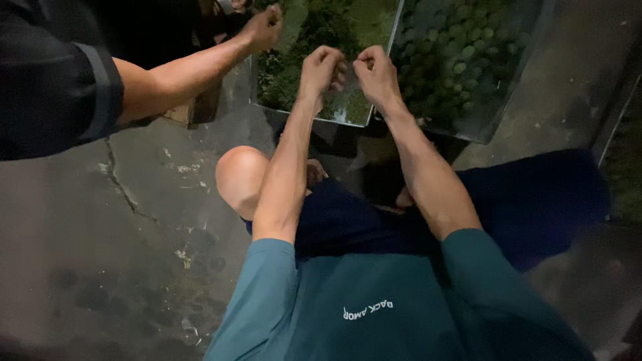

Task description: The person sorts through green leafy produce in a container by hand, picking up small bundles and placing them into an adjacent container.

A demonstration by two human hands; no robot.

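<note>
**Both hands pinched together over the near edge of the left tray**

I see my left hand (pixel 322 67) and my right hand (pixel 376 72) raised side by side above the near edge of the left tray (pixel 321 119), a shallow metal tray that rests on the cracked concrete floor (pixel 134 220). Both grips are narrow: the fingertips of each hand are drawn in and meet in the small gap between the hands. Something small and green appears to be held there, but it is blurred and I cannot tell its shape, its long axis or which way it points.

The leafy greens (pixel 314 33) fill the left tray and lie directly beyond and below both hands, toward the tray's far edge. The left hand sits over the middle of the near edge; the right hand hangs by the tray's near right corner, so the two are about equally near the pile.

A second tray (pixel 495 127) touches or nearly touches the first along its right side and holds small round green pieces (pixel 461 53). It lies to the right of my right hand, which is clearly the closer one to it.

A co-worker's hand (pixel 262 28) reaches in from the left and is closed at the far left edge of the left tray, apart from mine.

My bare knee (pixel 241 177) sits just short of the tray's near left corner.
</note>
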